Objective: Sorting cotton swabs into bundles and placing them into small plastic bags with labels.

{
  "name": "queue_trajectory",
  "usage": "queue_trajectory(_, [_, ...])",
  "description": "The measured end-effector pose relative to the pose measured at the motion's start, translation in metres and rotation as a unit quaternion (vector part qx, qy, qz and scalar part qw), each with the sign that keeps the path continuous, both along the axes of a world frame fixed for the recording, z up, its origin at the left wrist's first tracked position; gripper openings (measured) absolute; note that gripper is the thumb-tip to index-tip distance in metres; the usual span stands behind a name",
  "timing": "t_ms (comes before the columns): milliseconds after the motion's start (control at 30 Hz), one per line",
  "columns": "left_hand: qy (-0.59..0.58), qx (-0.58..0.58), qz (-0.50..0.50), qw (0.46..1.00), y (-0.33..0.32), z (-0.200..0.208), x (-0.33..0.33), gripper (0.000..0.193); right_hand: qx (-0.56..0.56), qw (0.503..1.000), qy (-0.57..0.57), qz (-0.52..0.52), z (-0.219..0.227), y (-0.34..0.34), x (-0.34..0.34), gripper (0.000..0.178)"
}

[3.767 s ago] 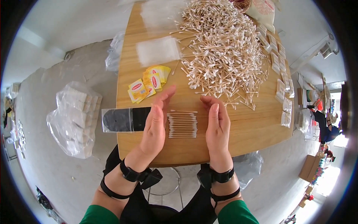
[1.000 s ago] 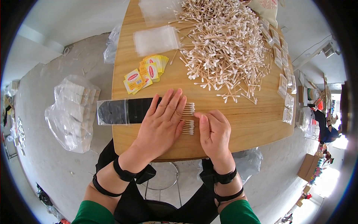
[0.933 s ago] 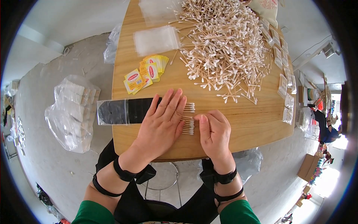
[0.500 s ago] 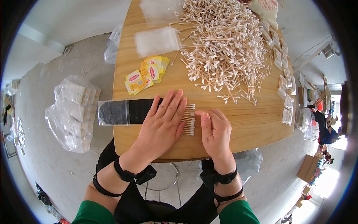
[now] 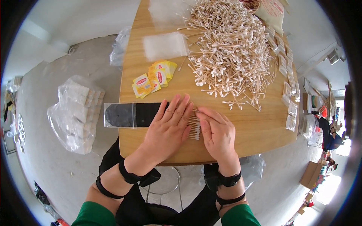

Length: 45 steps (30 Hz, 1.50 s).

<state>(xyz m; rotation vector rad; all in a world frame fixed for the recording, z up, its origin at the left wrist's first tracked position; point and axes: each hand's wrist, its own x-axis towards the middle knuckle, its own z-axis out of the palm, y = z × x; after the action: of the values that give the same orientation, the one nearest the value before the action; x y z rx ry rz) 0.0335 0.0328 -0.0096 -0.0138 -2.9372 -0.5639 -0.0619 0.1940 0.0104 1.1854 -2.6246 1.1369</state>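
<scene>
A row of cotton swabs (image 5: 194,132) lies side by side near the table's front edge, white tips toward the right. My left hand (image 5: 167,122) rests flat across them, fingers stretched out and hiding most of their sticks. From under that hand a flat black strip (image 5: 149,114) runs left, its rounded end inside a clear plastic sleeve (image 5: 105,115) that juts past the table edge. My right hand (image 5: 217,130) is at the tips of the far swabs, index finger touching them. Its thumb stands apart from the index, while the other fingers are curled and partly hidden.
A big heap of loose cotton swabs (image 5: 230,49) covers the far middle of the table (image 5: 260,128). Yellow-and-white packets (image 5: 160,77) and stacked clear bags (image 5: 166,47) lie left of it. Filled small packs (image 5: 286,92) line the right edge. A bagged bundle (image 5: 77,115) stands on the floor.
My right hand has moved forward and left a little, its index finger reaching onto the far swab tips. The left hand stays flat on the row. The whole view has shifted slightly.
</scene>
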Motion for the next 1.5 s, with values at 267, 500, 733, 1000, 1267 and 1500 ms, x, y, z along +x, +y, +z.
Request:
queue_trajectory(267, [0.015, 0.004, 0.009, 1.000, -0.001, -0.001, 0.000, 0.062, 0.112, 0.990, 0.053, -0.070, 0.010, 0.006, 0.007, 0.021])
queue_trajectory(500, [0.038, -0.013, -0.009, 0.999, -0.003, -0.003, 0.000, 0.056, 0.213, 0.973, 0.075, 0.038, 0.002, -0.004, 0.039, 0.061])
queue_trajectory(733, [0.143, 0.031, 0.145, 0.979, -0.045, 0.020, 0.019, 0.030, 0.247, 0.966, 0.072, 0.038, 0.004, -0.020, 0.040, 0.060])
queue_trajectory(1000, [0.005, 0.049, 0.220, 0.974, -0.077, 0.026, 0.043, 0.033, 0.235, 0.967, 0.086, 0.045, 0.001, -0.050, 0.045, 0.060])
queue_trajectory(1267, [0.050, 0.158, 0.192, 0.967, -0.087, 0.018, 0.042, 0.030, 0.238, 0.964, 0.091, 0.073, 0.003, -0.068, 0.046, 0.059])
queue_trajectory(1500, [0.065, 0.321, 0.196, 0.924, -0.095, 0.015, 0.049, 0.028, 0.219, 0.966, 0.097, 0.098, 0.000, -0.086, 0.046, 0.059])
